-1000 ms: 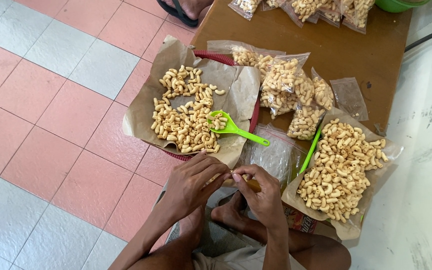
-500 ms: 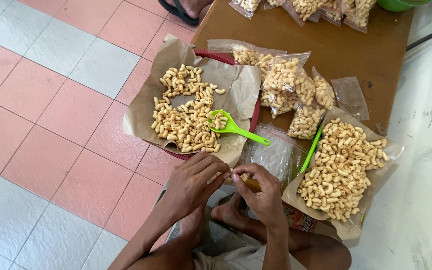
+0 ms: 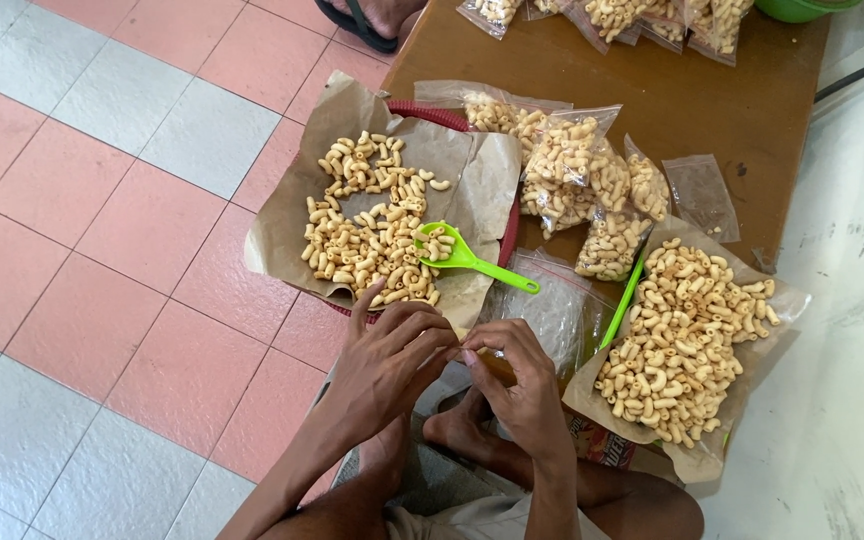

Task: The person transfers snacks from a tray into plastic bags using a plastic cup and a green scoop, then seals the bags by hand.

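Person sat on the floor, legs folded, both hands meeting just above the lap. Left hand (image 3: 387, 365) was loosely curled, index finger raised twd the paper's edge, thumb and other fingertips pinching the top of a small clear bag (image 3: 480, 362). Right hand (image 3: 524, 385) closed on the same bag from the other side, thumb and forefinger pressed together at its mouth. Bag mostly hidden btwn the hands; a few yellowish pieces showed inside, couldn't tell how full. Looked like sealing of one packet, in hand, not yet set down.

Just beyond the hands: a stack of empty clear bags (image 3: 544, 310), unfilled, so more packing seemed left.

Left of that, a red-rimmed tray (image 3: 508, 232) lined w/ brown paper (image 3: 297, 200), carrying a loose heap of macaroni-shaped snacks (image 3: 367, 235). A green plastic scoop (image 3: 462, 255) lay on it, bowl holding a few pieces, handle pointing twd the empty bags. Heap sizeable — plenty unpacked.

Right: second brown paper (image 3: 777, 305) w/ a bigger heap of the same snacks (image 3: 682, 335), a green stick-like handle (image 3: 620, 300) along its left edge.

Further off, on a brown low table (image 3: 712, 110): filled packets (image 3: 577, 170) piled together, one near-empty bag (image 3: 699, 195) beside them, and more filled packets (image 3: 632, 20) at the table's far edge. So a fair share done, abt as much loose. Someone's sandalled foot (image 3: 362, 20) at the top edge.
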